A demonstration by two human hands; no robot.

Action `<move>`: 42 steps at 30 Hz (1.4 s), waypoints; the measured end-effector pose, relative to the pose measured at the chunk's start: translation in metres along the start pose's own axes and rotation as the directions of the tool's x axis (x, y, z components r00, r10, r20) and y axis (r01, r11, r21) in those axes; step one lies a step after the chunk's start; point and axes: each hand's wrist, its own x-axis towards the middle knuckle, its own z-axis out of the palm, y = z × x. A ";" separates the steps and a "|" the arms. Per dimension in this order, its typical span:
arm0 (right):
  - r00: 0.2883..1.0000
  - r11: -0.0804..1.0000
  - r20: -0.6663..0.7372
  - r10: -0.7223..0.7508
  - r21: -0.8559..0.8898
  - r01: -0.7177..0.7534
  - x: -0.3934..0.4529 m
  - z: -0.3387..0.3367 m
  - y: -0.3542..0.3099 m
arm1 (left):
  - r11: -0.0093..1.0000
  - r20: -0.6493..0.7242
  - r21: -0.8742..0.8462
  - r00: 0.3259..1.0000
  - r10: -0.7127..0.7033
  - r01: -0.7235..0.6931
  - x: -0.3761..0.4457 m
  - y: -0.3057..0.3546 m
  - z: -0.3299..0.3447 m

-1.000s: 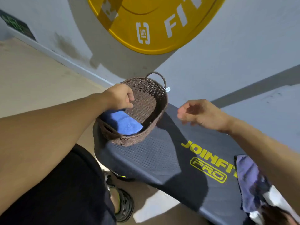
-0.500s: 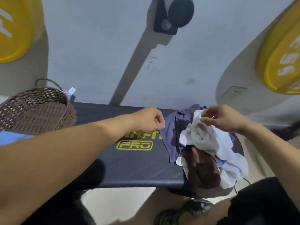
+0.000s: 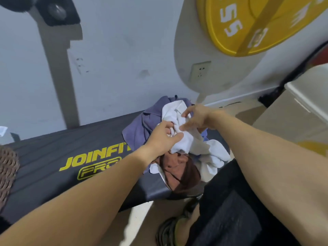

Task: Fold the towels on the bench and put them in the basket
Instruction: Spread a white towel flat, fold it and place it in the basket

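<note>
We see both hands on the white towel (image 3: 186, 139) atop the pile at the counter's (image 3: 53, 157) right end: left hand (image 3: 162, 137) and right hand (image 3: 197, 118) fingers pinch its folds. The basket (image 3: 7, 173) sits at the left end.

Gym corner along a pale grey wall

A yellow weight plate (image 3: 262, 23) marked 55 leans high on the right, casting a rounded shadow over a white wall socket (image 3: 199, 71). At upper left a black padded fixture (image 3: 53, 10) sticks out from the wall above a long grey shadow. A beige cabinet (image 3: 298, 110) stands at the right edge, with a dark cable (image 3: 300, 70) running down behind it. Below, a dark sandal (image 3: 168, 231) rests on the tan floor (image 3: 142, 226), beside black shorts (image 3: 236, 210).
</note>
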 end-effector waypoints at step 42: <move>0.768 0.815 0.288 -0.571 0.091 0.572 -0.031 0.213 -0.194 | 0.958 -0.243 -0.201 0.937 -0.250 0.203 -0.145 -0.106 -0.235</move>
